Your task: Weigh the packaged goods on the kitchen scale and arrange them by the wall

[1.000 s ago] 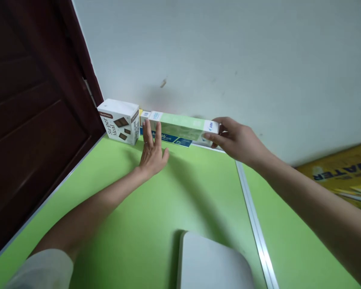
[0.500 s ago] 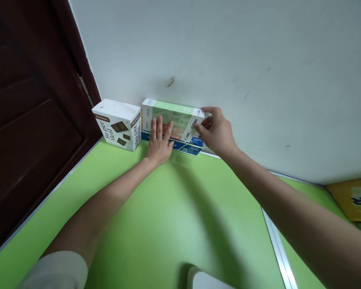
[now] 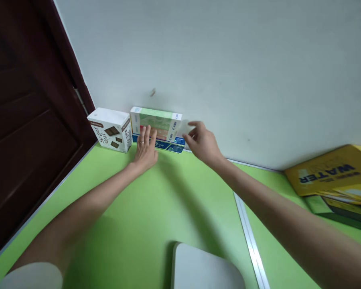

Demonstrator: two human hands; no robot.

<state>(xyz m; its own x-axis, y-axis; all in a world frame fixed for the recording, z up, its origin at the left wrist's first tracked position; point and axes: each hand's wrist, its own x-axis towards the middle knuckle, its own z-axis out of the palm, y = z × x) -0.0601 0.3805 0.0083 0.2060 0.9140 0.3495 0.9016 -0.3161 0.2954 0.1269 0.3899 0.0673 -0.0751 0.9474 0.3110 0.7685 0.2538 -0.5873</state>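
My left hand (image 3: pixel 146 147) lies with fingers stretched out against the front of a stack of long, flat cartons. On top is a white carton with green and red printing (image 3: pixel 156 119); under it sits a blue carton (image 3: pixel 176 147). My right hand (image 3: pixel 204 142) is just off the right end of the stack, thumb and forefinger apart, with nothing visible between them. The other fingers curl inward and are partly hidden. Left of the stack stands a white Super Meal box (image 3: pixel 110 127), its printed lettering turned sideways.
A green tabletop (image 3: pixel 132 224) meets the pale wall (image 3: pixel 228 72) behind the cartons. A dark brown door (image 3: pixel 30 120) borders the left. At the right lies a yellow carton marked WATER (image 3: pixel 327 170). A white rounded object (image 3: pixel 204 269) is at the front edge, and a metal strip (image 3: pixel 252 245) crosses the tabletop.
My right hand has let go of the right end of the upper carton and drawn away to the right. My left hand stays on the stack. The view has shifted rightward.
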